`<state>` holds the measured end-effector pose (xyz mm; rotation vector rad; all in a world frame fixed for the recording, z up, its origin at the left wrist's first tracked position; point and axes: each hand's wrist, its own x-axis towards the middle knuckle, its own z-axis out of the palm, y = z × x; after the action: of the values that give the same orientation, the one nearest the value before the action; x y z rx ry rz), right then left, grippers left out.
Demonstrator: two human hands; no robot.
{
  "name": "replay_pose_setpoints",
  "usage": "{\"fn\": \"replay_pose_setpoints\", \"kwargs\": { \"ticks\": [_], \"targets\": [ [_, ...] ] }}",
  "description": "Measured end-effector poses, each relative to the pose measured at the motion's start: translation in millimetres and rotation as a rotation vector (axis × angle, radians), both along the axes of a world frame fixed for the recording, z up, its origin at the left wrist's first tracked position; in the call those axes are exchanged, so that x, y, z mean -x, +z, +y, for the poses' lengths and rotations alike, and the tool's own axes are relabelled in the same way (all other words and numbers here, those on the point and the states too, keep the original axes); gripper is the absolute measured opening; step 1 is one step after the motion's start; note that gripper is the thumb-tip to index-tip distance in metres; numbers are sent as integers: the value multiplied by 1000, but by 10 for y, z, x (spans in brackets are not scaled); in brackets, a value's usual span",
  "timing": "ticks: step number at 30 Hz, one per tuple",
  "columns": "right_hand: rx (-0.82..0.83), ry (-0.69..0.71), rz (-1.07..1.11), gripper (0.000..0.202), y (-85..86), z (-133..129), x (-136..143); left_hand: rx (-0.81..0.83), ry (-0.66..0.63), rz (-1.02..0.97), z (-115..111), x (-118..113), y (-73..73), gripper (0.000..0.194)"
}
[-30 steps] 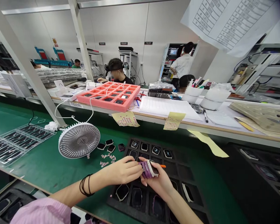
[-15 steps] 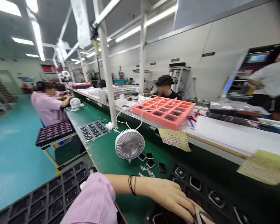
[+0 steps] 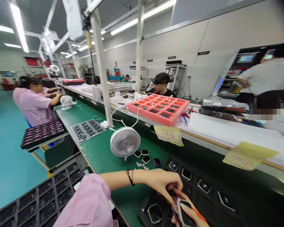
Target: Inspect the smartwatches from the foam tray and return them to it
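Note:
At the lower right my right hand [image 3: 194,217] grips a smartwatch body [image 3: 186,215] with a pale frame and dark screen, the thumb lying over its face. My left hand [image 3: 164,183] reaches in from the left, fingers curled and their tips closed at the watch's left edge. A purplish strip shows along that edge; what it is, I cannot tell. Both hands are above a black foam tray [image 3: 197,199], where several more watches [image 3: 204,186] sit in slots. Close to my left wrist lies a watch frame [image 3: 155,213] in the tray.
A white fan [image 3: 125,142] stands on the green bench, with loose watch pieces [image 3: 145,159] beside it. A pink foam tray [image 3: 165,121] rests on the shelf. At lower left is another black tray [image 3: 38,201]. Co-workers sit along the line.
My left hand has gone from stretched fingers to curled ones at the watch. More of the watch and my right hand now shows. The view has swung slightly right.

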<state>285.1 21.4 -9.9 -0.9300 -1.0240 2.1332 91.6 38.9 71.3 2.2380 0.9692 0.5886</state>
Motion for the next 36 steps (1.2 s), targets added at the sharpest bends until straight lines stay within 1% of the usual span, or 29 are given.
{"fn": "replay_pose_setpoints", "kwargs": {
  "ticks": [1,2,4,5,7,8,10,13,15,19,25,27,29,31,34,36],
  "targets": [
    [4,-26,24,55,64,-47,21,20,38,-9,10,50,21,42],
    [-1,-46,52,56,136,-77,39,27,59,-29,28,115,34,43],
    [-29,-82,78,57,279,-86,50,-2,156,-43,78,277,25,31],
    [-37,-94,82,56,337,-71,39,-51,227,-7,101,369,-1,24],
    [-53,-121,87,55,411,-28,-3,-177,340,179,123,553,-97,14],
    [-55,-130,88,55,426,-8,-26,-215,365,298,118,636,-160,10],
    [-47,-133,93,55,421,17,-56,-228,351,482,84,766,-295,5],
    [-16,-123,114,53,370,20,-48,-207,285,591,17,858,-459,7],
    [5,-118,138,51,330,18,-24,-198,245,643,-5,864,-525,13],
    [46,-96,199,52,268,40,5,-129,208,657,16,844,-591,10],
    [59,-69,249,48,277,63,-5,-57,237,604,76,877,-642,10],
    [70,-72,272,50,286,67,-9,-42,243,583,80,847,-598,9],
    [90,-79,300,51,291,79,-10,-31,267,492,64,750,-488,10],
    [114,-85,335,49,295,97,-11,-32,293,280,22,586,-319,15],
    [148,-88,380,44,304,122,-16,-94,223,-43,-69,278,-38,15],
    [161,-88,393,39,309,130,-23,-88,163,-213,-114,95,96,13]
  ]
}}
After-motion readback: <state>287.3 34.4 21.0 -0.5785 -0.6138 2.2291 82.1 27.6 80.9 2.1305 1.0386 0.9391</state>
